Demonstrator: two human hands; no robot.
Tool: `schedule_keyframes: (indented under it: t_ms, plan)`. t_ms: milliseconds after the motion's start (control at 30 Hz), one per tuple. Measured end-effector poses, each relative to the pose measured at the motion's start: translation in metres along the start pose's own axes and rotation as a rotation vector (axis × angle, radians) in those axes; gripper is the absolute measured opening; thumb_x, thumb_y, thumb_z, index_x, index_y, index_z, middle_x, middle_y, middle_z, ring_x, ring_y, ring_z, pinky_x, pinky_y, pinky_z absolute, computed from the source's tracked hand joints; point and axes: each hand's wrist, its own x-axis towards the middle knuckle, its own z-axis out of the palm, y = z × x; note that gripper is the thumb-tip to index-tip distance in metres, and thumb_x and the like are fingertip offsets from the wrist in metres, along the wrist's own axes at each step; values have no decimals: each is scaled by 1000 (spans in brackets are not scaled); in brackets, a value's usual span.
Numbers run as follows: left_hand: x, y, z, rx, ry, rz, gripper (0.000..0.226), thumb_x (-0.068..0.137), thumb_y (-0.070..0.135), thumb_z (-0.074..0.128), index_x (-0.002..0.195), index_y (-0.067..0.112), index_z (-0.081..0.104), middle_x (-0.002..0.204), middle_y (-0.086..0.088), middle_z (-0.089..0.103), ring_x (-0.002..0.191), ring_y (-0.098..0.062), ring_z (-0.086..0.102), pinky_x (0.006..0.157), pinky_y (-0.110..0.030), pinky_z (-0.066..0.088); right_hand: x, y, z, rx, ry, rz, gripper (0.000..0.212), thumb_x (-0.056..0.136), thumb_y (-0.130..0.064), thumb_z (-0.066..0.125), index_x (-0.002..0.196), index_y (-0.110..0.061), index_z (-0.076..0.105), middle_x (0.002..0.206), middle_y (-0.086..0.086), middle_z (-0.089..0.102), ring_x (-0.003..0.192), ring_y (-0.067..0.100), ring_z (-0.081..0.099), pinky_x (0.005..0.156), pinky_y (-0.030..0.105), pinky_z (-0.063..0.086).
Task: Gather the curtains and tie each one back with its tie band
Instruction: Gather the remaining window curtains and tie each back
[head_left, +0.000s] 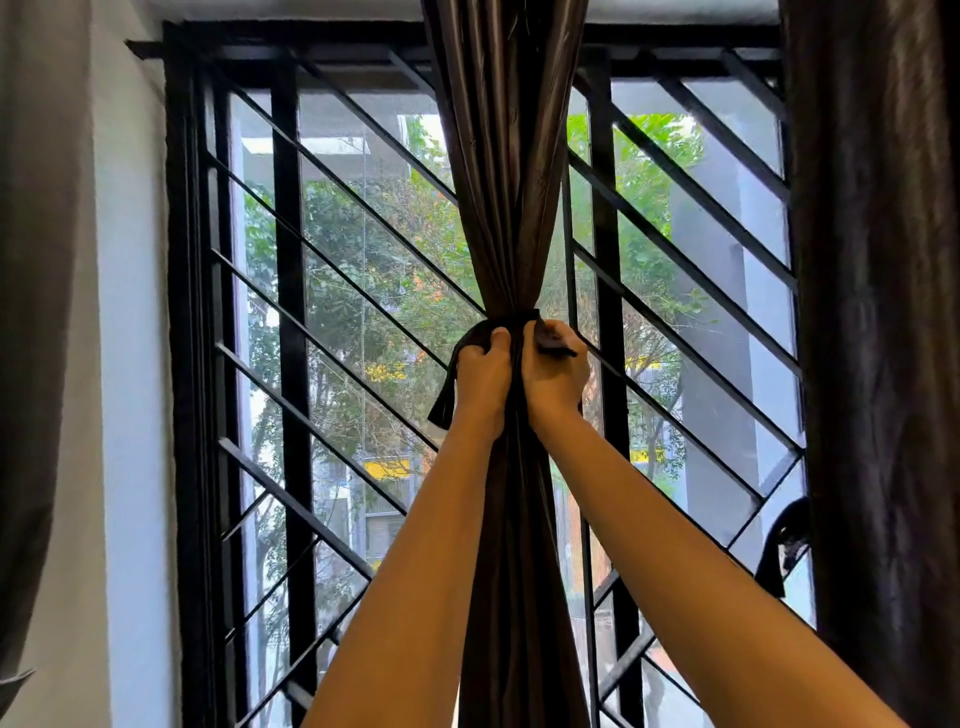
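A dark brown curtain (506, 171) hangs gathered into a narrow bunch in the middle of the window. A black tie band (519, 318) wraps around it at its narrowest point. My left hand (483, 376) grips the band's left end, whose loose tail (445, 397) hangs down beside my wrist. My right hand (556, 371) pinches the band's right end (553, 343) against the curtain. Both hands press close together on the bunch.
A black window grille (332, 291) with diagonal bars stands behind the curtain. Another dark curtain (878, 312) hangs at the right edge with a black band (784, 545) dangling beside it. A grey curtain (31, 312) hangs at the far left by a white wall.
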Motion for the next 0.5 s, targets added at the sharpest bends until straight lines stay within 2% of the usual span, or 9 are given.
schedule_keyframes:
  t_ms: [67,133,233,333,400,433,500]
  plan:
    - [-1,4,0,-33,-34,-28,25,96,23,49,82,6,61,72,-9,58,69,-23,56,58,-28,42,-4,2,2,81,30,35,11,90,-15,60,98,-8,61,100,16,66,93,28,64,81,30,53]
    - [-1,5,0,-72,-57,-59,23,96,22,49,94,6,65,82,-10,64,79,-25,62,65,-29,48,-5,0,3,212,110,92,22,87,-18,66,97,0,62,104,19,67,93,26,66,78,26,54]
    - [0,5,0,-129,-76,-95,27,96,24,49,106,5,66,91,-10,68,81,-24,66,70,-30,52,-5,-8,1,313,91,292,15,84,-27,69,86,-14,61,93,4,69,79,12,65,74,25,55]
    - [2,2,1,-194,-102,-118,28,97,26,50,105,6,67,89,-9,69,79,-22,66,72,-31,53,4,-6,0,313,41,340,9,83,-24,67,76,-22,63,87,4,71,82,20,69,81,40,57]
    - [3,0,4,-231,-70,-123,29,98,31,48,94,10,67,86,-8,69,77,-22,66,72,-32,53,7,-6,1,320,-3,371,4,82,-21,66,83,-18,69,88,7,72,83,25,70,82,45,57]
    - [4,-2,6,-255,-47,-134,31,98,35,47,91,12,66,87,-9,68,79,-23,66,73,-33,53,8,-6,0,321,-24,388,9,82,-20,65,88,-15,71,89,9,73,83,26,70,81,46,57]
    - [7,-6,8,-297,-20,-174,36,97,42,46,94,12,66,92,-11,69,83,-26,66,73,-34,54,11,-5,-3,364,-58,426,15,82,-19,65,94,-11,70,90,11,72,81,26,71,78,44,58]
